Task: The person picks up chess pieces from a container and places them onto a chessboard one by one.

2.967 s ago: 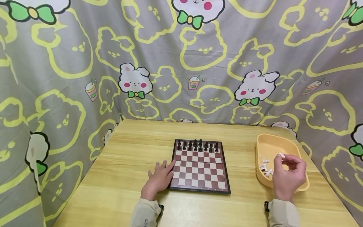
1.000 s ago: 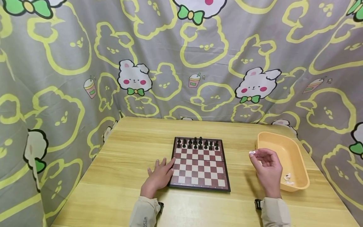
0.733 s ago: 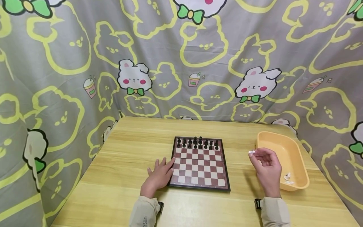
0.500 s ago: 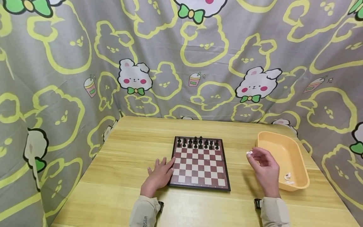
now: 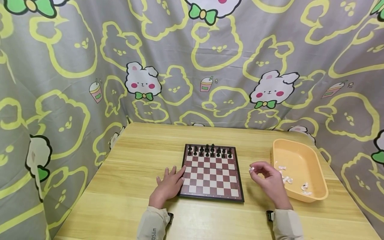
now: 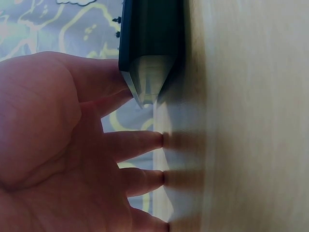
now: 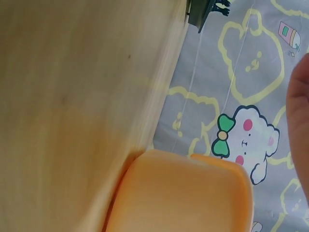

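Observation:
A chessboard (image 5: 211,180) with red-brown and white squares lies on the table, black chess pieces (image 5: 207,151) standing in two rows along its far side. My left hand (image 5: 169,185) rests at the board's left edge with fingers spread; in the left wrist view several fingertips (image 6: 157,139) meet the tabletop beside the board's side (image 6: 149,34). Between thumb and index finger my right hand (image 5: 268,181) pinches a small white chess piece (image 5: 251,169), held to the right of the board. The right wrist view shows only a sliver of that hand (image 7: 299,121), its held piece out of sight.
An orange plastic basin (image 5: 316,166) stands at the table's right, with several white chess pieces (image 5: 304,186) lying inside. The wooden table (image 5: 135,160) ends at a grey patterned curtain (image 5: 177,110) behind and at both sides.
My right hand has come out of the basin with a white chess piece and moved left toward the board, lowering slightly. My left hand has stayed at the board's edge.

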Tool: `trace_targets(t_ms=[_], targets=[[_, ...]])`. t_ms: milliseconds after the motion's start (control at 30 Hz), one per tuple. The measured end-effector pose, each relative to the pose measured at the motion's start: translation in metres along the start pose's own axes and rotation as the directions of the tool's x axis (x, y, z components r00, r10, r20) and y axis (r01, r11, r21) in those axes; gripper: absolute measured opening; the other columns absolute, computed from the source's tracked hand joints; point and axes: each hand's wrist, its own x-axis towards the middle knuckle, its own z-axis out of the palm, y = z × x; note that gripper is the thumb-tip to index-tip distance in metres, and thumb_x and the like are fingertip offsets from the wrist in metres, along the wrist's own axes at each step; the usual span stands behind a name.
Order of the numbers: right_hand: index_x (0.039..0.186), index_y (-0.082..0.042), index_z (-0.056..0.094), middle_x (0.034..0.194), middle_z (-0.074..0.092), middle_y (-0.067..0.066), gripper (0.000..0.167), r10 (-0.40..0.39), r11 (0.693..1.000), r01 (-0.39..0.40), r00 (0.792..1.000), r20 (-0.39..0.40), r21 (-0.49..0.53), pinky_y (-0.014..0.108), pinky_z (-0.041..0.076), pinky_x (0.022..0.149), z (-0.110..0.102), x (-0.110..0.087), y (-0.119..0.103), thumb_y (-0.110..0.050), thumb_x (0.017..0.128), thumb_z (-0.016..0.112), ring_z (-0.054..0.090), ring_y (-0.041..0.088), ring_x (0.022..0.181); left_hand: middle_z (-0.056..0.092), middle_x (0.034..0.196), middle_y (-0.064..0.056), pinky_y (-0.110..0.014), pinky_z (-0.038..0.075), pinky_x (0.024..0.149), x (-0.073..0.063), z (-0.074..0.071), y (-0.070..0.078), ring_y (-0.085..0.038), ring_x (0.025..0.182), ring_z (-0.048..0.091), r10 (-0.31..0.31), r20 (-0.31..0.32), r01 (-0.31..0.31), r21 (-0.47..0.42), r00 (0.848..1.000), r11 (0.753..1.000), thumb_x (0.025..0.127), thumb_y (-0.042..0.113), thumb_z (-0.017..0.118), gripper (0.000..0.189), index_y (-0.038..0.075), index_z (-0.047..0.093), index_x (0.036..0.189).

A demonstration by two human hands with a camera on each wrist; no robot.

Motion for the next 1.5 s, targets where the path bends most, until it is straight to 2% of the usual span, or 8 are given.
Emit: trace_targets(t_ms=[200,367,533,700,800,900,1233,1500], targets=[[0.103,0.004,0.072,0.098,0.072,0.015,0.023,0.051,0.998,-0.046,0.994,0.097,-0.050,0.017,0.055,0.080,0.002,-0.001,-0.003,0.014,0.083,0.077,0.066,0.009,0.084,0.029,0.164,-0.027,-0.085,0.001,0.109,0.000,0.000,0.000,-0.056,0.153,0.010,0.001,0.000,-0.001,0.007,1.000,1.000,0.110,0.025,0.045,0.050,0.022,0.043,0.160],[0.103,0.000,0.073,0.095,0.073,0.007,0.018,0.098,0.992,-0.080,0.977,0.190,-0.101,0.020,0.057,0.078,0.006,-0.001,-0.003,0.007,0.087,0.078,0.066,0.009,0.084,0.028,0.165,-0.026,-0.084,0.001,0.109,0.000,0.000,0.000,-0.055,0.153,0.009,-0.008,0.006,0.008,0.008,1.000,1.000,0.111,0.026,0.045,0.050,0.023,0.042,0.161],[0.100,-0.006,0.075,0.092,0.073,0.000,0.017,0.147,0.981,-0.101,0.944,0.295,-0.165,0.023,0.058,0.075,0.012,-0.002,-0.004,0.003,0.086,0.079,0.067,0.009,0.081,0.028,0.165,-0.027,-0.084,0.000,0.109,0.001,0.000,0.000,-0.055,0.153,0.008,-0.003,0.002,0.003,0.007,1.000,1.000,0.111,0.026,0.045,0.050,0.022,0.042,0.160],[0.099,-0.008,0.075,0.092,0.072,-0.004,0.016,0.233,0.961,-0.154,0.898,0.372,-0.230,0.025,0.058,0.074,0.016,-0.002,-0.006,0.001,0.087,0.079,0.065,0.009,0.081,0.028,0.165,-0.027,-0.084,0.000,0.109,0.000,-0.002,0.001,-0.055,0.153,0.009,-0.005,-0.001,0.005,0.005,1.000,1.000,0.111,0.026,0.045,0.050,0.023,0.042,0.160],[0.100,-0.007,0.074,0.090,0.071,-0.004,0.014,0.258,0.951,-0.155,0.874,0.411,-0.267,0.026,0.058,0.075,0.017,-0.001,-0.006,0.000,0.088,0.078,0.065,0.009,0.081,0.029,0.165,-0.027,-0.084,0.001,0.109,0.000,-0.002,0.001,-0.056,0.153,0.010,-0.003,0.000,0.003,0.007,1.000,1.000,0.110,0.026,0.045,0.050,0.022,0.043,0.160],[0.100,-0.007,0.074,0.089,0.071,-0.004,0.014,0.277,0.944,-0.156,0.856,0.436,-0.292,0.026,0.058,0.075,0.020,-0.001,-0.007,0.000,0.089,0.077,0.065,0.009,0.081,0.028,0.165,-0.026,-0.084,0.000,0.109,0.000,-0.002,0.002,-0.055,0.153,0.009,-0.008,0.004,0.008,0.008,1.000,1.000,0.111,0.026,0.045,0.050,0.023,0.042,0.160],[0.096,-0.007,0.073,0.089,0.070,-0.003,0.010,0.290,0.937,-0.144,0.831,0.475,-0.319,0.025,0.058,0.075,0.034,0.002,-0.009,0.001,0.090,0.075,0.065,0.009,0.081,0.027,0.165,-0.027,-0.084,0.000,0.109,-0.001,-0.002,-0.001,-0.055,0.153,0.007,-0.015,0.010,0.015,0.014,1.000,1.000,0.111,0.026,0.045,0.050,0.022,0.041,0.161],[0.094,-0.007,0.072,0.086,0.069,-0.004,0.011,0.301,0.923,-0.125,0.822,0.484,-0.363,0.025,0.058,0.073,0.035,0.002,-0.010,0.003,0.089,0.074,0.064,0.009,0.079,0.028,0.165,-0.027,-0.084,0.000,0.109,0.001,0.000,-0.001,-0.055,0.153,0.008,-0.006,0.010,0.006,-0.001,1.000,1.000,0.111,0.025,0.045,0.050,0.022,0.042,0.161]])
